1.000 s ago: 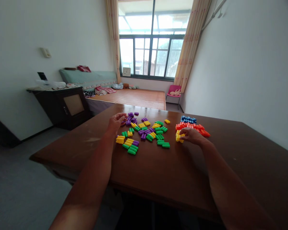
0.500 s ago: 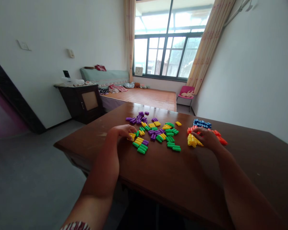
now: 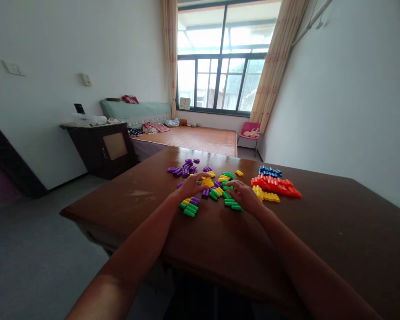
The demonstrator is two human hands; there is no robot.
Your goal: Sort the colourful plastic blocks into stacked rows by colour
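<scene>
My left hand (image 3: pixel 190 186) is closed on a yellow plastic block (image 3: pixel 207 182), pinched between thumb and fingers above the mixed pile. The block looks like short tubes joined side by side. My right hand (image 3: pixel 246 195) hovers beside the green blocks (image 3: pixel 232 204), its fingers curved and apart, with nothing visible in them. Purple blocks (image 3: pixel 186 169) lie loosely behind my left hand. Nearer me, a cluster of green blocks (image 3: pixel 189 209) touches yellow and purple ones. Part of the pile is hidden under both hands.
To the right, blocks stand in colour groups: blue (image 3: pixel 270 171), red-orange (image 3: pixel 276 185) and yellow (image 3: pixel 268 195). A single yellow block (image 3: pixel 239 173) lies behind the pile. The brown table (image 3: pixel 220 249) has its front edge close to me. Beyond stand a bed (image 3: pixel 206 138) and a pink chair (image 3: pixel 250 130).
My left hand has moved right over the pile with the yellow block. My right hand has left the yellow group and come left to the green blocks. The view has shifted slightly.
</scene>
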